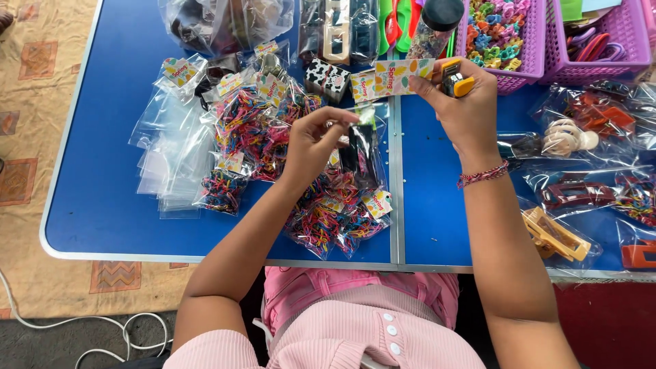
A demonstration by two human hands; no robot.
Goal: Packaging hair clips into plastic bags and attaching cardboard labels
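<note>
Above the blue table (102, 198), left hand (311, 147) pinching an upright clear bag (360, 154), right hand (465, 102) clamping stapler (454, 80) and card (403, 75).

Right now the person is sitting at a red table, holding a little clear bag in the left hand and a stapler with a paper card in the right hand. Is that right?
Not quite: the table is blue, not red, as the head view shows. The rest holds: the left hand pinches a small clear bag, and the right hand holds a yellow and black stapler with a colourful paper card.
</note>
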